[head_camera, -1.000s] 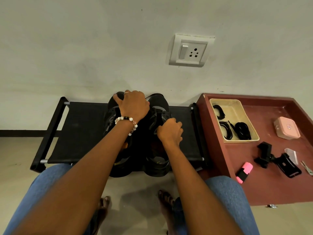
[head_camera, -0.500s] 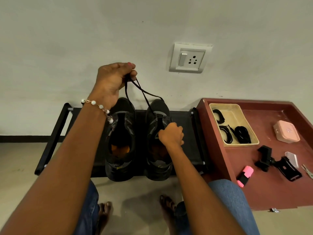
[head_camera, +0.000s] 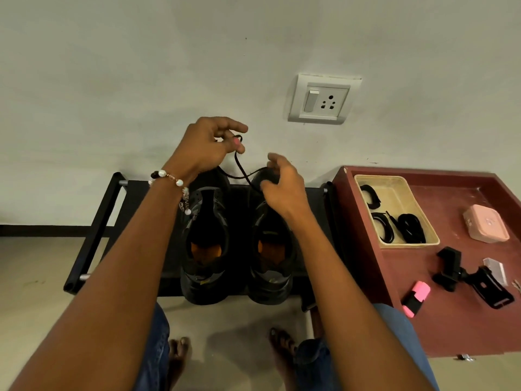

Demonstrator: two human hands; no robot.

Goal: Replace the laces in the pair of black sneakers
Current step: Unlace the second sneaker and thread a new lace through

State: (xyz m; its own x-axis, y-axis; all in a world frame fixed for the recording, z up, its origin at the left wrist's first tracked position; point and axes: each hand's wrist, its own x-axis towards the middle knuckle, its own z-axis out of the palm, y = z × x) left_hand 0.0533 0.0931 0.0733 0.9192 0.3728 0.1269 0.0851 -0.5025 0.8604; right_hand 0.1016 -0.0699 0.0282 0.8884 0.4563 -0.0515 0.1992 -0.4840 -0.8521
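Two black sneakers stand side by side on a low black rack point(head_camera: 93, 230), the left sneaker point(head_camera: 204, 249) and the right sneaker point(head_camera: 272, 263), toes toward the wall. My left hand point(head_camera: 205, 145) is raised above the toes and pinches a black lace point(head_camera: 239, 167) between thumb and fingers. The lace runs down to my right hand point(head_camera: 279, 184), which grips it over the toe of the right sneaker. Where the lace ends under my right hand is hidden.
A maroon table point(head_camera: 451, 328) stands to the right with a beige tray point(head_camera: 394, 193) of coiled black laces, a pink box point(head_camera: 486, 223), a black phone clamp point(head_camera: 468, 277) and a pink highlighter point(head_camera: 416, 298). A wall socket point(head_camera: 324, 100) is above. My bare feet are on the floor below.
My left hand dropped lower with the lace. My right hand left the right sneaker's tongue, moved up to the toe and took hold of the lace.
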